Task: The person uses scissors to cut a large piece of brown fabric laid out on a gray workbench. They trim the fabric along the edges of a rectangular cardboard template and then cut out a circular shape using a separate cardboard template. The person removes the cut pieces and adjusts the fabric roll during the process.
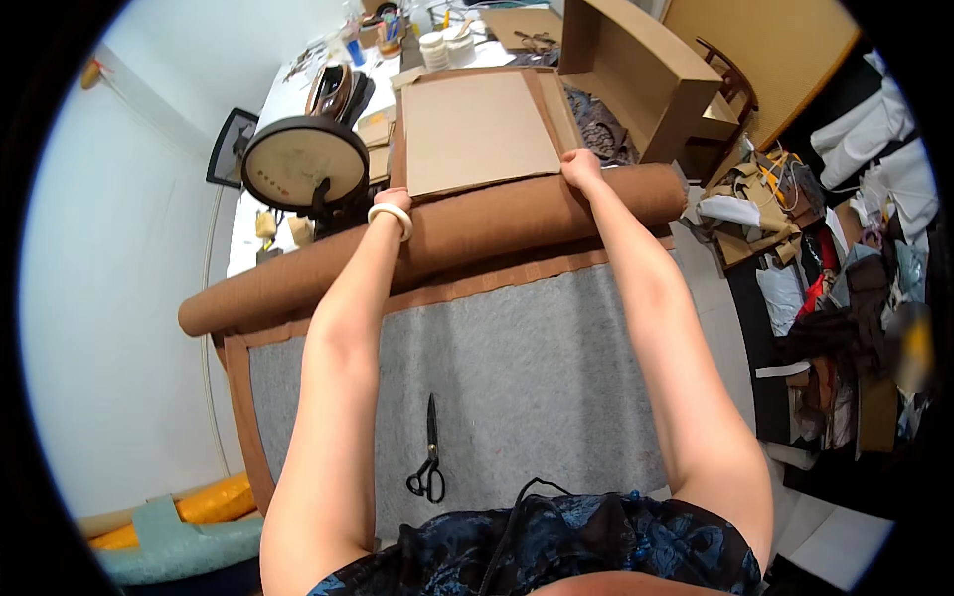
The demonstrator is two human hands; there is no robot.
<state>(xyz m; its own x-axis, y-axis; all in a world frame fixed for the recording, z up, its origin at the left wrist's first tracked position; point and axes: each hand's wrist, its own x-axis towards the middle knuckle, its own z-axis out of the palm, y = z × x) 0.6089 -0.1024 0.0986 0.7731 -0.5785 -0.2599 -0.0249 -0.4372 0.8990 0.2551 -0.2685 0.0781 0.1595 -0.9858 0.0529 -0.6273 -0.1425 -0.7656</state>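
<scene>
A flat tan cardboard sheet [477, 129] lies over brown pieces beyond a long brown fabric roll [497, 223]. My left hand [396, 197], a cream bangle at its wrist, is closed at the sheet's near left corner. At the near right corner, my right hand [579, 167] pinches the edge. Both arms reach across the roll, which lies crosswise on the worktable. Closer to me, black scissors [431, 465] rest on the grey felt surface [517, 387], which has a brown border. The fingertips of both hands are partly hidden.
A round lamp-like disc [306, 167] stands left of the sheet. Behind are white tubs [445, 48] and small tools. An open cardboard box [636, 79] stands at the back right. Piled scraps and bags [845, 308] fill the right side; wrapped rolls [184, 536] lie at lower left.
</scene>
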